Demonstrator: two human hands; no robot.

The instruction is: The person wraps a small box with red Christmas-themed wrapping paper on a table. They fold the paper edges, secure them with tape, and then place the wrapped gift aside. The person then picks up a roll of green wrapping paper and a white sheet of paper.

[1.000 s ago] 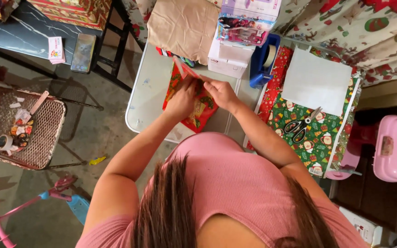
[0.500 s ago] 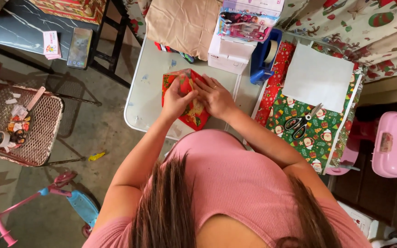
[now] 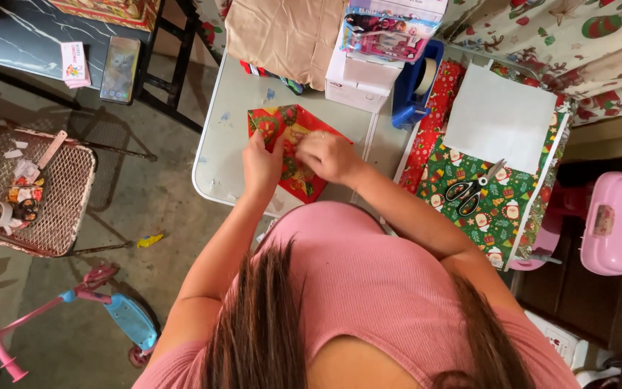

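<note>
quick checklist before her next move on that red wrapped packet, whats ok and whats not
1. Both hands on the packet: left hand and right hand press the red wrapped packet. Ok.
2. Packet fully on the grey table: ok.
3. Scissors free to pick up: on the green wrapping paper, untouched. Ok.
4. Tape dispenser nearby: beyond the right hand. Ok.
5. Folds taped down: hidden under the hands. Cannot tell.
</note>
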